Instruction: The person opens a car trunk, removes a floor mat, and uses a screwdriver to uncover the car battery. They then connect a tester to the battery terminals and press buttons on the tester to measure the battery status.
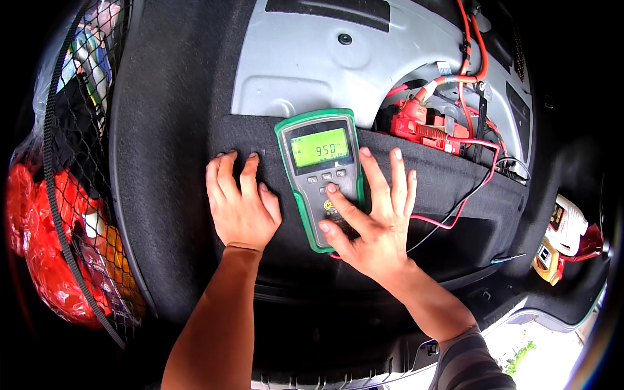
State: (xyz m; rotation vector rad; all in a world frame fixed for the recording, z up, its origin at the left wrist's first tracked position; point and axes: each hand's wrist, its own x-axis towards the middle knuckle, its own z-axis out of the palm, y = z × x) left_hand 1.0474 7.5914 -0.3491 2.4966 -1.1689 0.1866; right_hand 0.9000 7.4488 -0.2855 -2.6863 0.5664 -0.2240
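Observation:
A handheld battery tester (303,195) with a green rim and a lit green screen lies on the dark trunk lining. My right hand (377,208) rests over its lower right side, fingers spread, the index fingertip on a button below the screen. To the left of the tester, my left hand (242,201) lies on the lining with fingers apart and holds nothing. A red lead and a black lead (434,229) run from near my right hand up toward the car battery area, where red clamps and a red terminal cover (416,120) sit in a recess.
Bare grey metal (292,58) spans the far side, with orange cables (484,49) at the right. A black net (68,130) at left holds red plastic bags (49,253). A small screwdriver (507,259) and bottles (564,224) lie at right.

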